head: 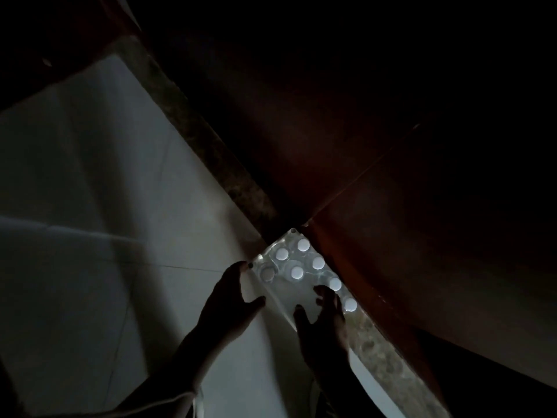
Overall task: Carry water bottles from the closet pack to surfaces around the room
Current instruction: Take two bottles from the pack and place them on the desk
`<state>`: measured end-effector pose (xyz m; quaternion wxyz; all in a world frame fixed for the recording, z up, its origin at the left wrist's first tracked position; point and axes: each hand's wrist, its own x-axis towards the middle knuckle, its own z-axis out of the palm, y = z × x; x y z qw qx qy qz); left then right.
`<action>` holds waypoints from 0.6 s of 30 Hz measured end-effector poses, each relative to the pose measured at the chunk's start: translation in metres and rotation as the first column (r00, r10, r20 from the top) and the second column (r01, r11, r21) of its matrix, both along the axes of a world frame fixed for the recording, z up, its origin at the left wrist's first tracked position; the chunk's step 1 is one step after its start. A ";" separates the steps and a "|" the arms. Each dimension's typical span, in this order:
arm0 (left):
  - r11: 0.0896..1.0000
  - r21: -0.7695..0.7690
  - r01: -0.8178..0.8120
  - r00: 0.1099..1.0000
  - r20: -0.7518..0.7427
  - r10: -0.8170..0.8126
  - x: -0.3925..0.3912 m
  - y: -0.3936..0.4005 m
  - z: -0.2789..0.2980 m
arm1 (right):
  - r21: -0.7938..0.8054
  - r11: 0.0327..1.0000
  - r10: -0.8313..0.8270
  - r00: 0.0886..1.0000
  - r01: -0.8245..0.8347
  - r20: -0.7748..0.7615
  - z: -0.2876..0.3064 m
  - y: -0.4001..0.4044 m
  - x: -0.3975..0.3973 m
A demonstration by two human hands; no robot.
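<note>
Head view, and very little light is offered: most of the scene is swallowed by shadow. A clear plastic-wrapped pack of water bottles with round white caps [297,273] is seen from above, standing on the pale tiled floor [90,206] at the foot of a dark reddish-brown wooden closet door [391,236]. The pack is tucked right against the door's lower edge, and a mottled grey stone strip [211,146] is seen running diagonally along that same edge, up to the pack and on past it. Six white caps are clearly counted on the side of the pack nearest the door; one duller cap [267,274] is made out on the floor side. The stretch of the pack nearest the camera looks flat and pale, with no caps shown there.

The left hand [232,300] is held in silhouette just beside the floor-side edge of the pack, fingers spread and thumb splayed, nothing gripped; whether its fingertips touch the wrap cannot be told. The right hand [324,324] is seen over the near end of the pack, fingers apart and curled downward beside the two nearest caps, with no bottle enclosed. Contact with the plastic cannot be confirmed in this gloom.
</note>
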<state>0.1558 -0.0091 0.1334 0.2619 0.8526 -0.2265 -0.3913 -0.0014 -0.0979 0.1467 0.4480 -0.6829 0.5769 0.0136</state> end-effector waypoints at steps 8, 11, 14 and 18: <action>0.975 -0.028 0.219 0.971 0.108 -0.215 -0.001 -0.014 -0.167 | -0.083 0.997 0.001 0.999 0.002 0.035 -0.159 0.000 0.008; 0.963 -0.038 0.266 0.946 0.202 -0.253 -0.004 -0.015 -0.192 | -0.125 0.992 -0.011 0.997 0.020 0.072 -0.189 0.001 0.011; 0.963 -0.042 0.266 0.935 0.254 -0.248 0.002 -0.017 -0.202 | -0.154 0.987 -0.038 0.996 0.050 0.079 -0.207 0.000 0.018; 0.961 -0.078 0.265 0.930 0.283 -0.234 0.009 -0.022 -0.200 | -0.212 0.973 -0.078 0.995 0.090 0.068 -0.215 -0.009 0.027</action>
